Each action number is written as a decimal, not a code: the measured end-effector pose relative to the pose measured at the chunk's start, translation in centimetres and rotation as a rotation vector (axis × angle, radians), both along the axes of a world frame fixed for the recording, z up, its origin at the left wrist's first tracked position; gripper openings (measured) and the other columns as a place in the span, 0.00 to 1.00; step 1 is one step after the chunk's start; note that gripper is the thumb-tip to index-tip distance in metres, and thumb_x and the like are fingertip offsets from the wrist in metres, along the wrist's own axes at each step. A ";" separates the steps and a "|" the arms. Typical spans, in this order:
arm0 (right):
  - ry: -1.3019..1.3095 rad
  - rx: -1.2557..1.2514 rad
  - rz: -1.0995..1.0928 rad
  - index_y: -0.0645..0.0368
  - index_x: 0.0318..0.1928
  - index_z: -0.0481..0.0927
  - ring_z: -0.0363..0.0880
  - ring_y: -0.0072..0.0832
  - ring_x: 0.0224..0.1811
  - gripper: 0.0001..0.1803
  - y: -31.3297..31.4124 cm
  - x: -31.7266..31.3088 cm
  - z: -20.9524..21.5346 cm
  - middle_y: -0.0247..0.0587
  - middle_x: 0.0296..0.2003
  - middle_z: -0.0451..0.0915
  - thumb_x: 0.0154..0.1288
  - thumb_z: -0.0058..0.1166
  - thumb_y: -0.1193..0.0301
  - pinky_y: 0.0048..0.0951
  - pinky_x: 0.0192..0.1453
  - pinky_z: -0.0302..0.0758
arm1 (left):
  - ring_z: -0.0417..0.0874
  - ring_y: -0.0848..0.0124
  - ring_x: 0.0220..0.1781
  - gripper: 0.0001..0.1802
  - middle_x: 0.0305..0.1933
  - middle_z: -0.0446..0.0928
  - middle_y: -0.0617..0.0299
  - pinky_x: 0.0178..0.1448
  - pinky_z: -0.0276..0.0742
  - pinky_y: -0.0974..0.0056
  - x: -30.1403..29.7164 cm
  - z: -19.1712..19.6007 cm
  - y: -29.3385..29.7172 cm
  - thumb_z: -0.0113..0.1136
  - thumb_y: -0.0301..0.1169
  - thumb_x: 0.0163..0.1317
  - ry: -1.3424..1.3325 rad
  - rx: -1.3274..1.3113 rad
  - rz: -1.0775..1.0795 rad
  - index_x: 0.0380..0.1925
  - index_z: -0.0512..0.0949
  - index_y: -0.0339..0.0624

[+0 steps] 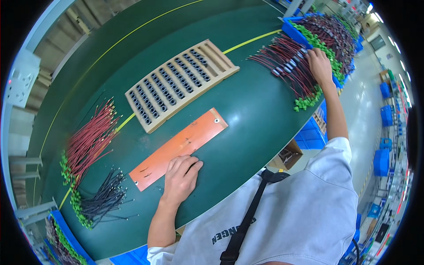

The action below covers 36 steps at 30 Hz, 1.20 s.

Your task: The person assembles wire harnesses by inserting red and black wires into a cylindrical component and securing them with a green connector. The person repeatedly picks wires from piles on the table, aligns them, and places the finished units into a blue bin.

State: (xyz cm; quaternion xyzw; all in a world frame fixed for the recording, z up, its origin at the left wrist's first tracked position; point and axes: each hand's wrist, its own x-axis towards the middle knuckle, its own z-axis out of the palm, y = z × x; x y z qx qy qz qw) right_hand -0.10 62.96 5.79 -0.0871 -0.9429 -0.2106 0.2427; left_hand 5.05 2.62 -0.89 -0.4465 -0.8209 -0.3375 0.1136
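Observation:
My left hand (180,179) rests with loosely bent fingers on the near edge of an orange strip board (181,148), thumb apart, nothing seen in it. Farther right, my right hand (319,65) is closed at the side of a blue bin, its fingertips mostly hidden. Beside it lies a bunch of red and black wires (276,55) with green connectors (304,102) at one end. Several grey-white cylinders (289,66) sit across those wires. Beyond the board stands a wooden rack (154,125) with rows of dark round pieces (170,84).
On the left lie red wires (90,139) and black wires (104,194) with green connectors. The blue bin (297,35) at the right is heaped with wire harnesses (333,37). Another blue bin (70,238) stands lower left. A cardboard box (289,155) sits below the green table's (247,128) edge.

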 end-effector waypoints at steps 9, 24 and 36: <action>-0.079 -0.847 0.723 0.64 0.45 0.84 0.82 0.52 0.47 0.11 -24.1 -10.7 -5.3 0.55 0.42 0.83 0.72 0.58 0.69 0.44 0.53 0.79 | 0.84 0.58 0.51 0.16 0.46 0.83 0.59 0.55 0.80 0.54 0.1 -0.7 -0.9 0.71 0.20 0.50 -0.025 0.011 0.023 0.42 0.85 0.40; 0.148 -1.245 0.483 0.65 0.49 0.83 0.78 0.20 0.30 0.20 -25.6 -15.7 -11.5 0.37 0.32 0.84 0.75 0.61 0.58 0.27 0.37 0.77 | 0.83 0.60 0.47 0.12 0.42 0.84 0.63 0.48 0.79 0.57 -0.9 3.8 -20.6 0.63 0.20 0.53 0.296 -0.307 0.761 0.37 0.85 0.44; 0.074 -0.931 0.385 0.58 0.45 0.85 0.83 0.27 0.30 0.17 -27.3 -14.1 -9.5 0.36 0.29 0.85 0.73 0.61 0.55 0.32 0.38 0.78 | 0.83 0.57 0.51 0.17 0.47 0.83 0.59 0.56 0.82 0.54 -17.8 3.0 -24.0 0.60 0.20 0.55 0.422 -0.516 0.731 0.45 0.84 0.43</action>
